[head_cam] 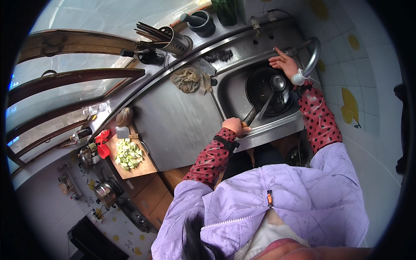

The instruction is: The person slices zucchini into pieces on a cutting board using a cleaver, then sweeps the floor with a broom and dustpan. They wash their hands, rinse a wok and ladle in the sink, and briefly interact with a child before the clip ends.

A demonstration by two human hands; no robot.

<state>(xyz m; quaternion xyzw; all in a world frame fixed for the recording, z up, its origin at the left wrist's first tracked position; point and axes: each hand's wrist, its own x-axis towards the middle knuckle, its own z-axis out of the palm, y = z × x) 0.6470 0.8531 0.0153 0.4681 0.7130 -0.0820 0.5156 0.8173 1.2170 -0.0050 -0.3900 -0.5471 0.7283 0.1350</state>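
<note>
My left hand (234, 126) is wrapped around the wooden-ended handle of a black wok (258, 86). The wok rests in the basin of a stainless steel sink (229, 87), with some water shining inside it. A metal ladle (278, 83) lies in the wok, its handle slanting down near the wok's handle. Over the far right of the basin is my right hand (286, 66), fingers extended and holding nothing that I can see. Close to that wrist is the curved metal faucet (314, 57), with a white cloth (299, 78) tied at its spout.
A crumpled rag (188, 79) lies left of the basin on the steel drainboard (175, 126). Farther left, a cutting board (148, 167) bears chopped green vegetables (128, 154) and a cleaver (123, 132). A chopstick holder (178, 42), dark bottle (152, 57) and mortar (204, 26) line the sill.
</note>
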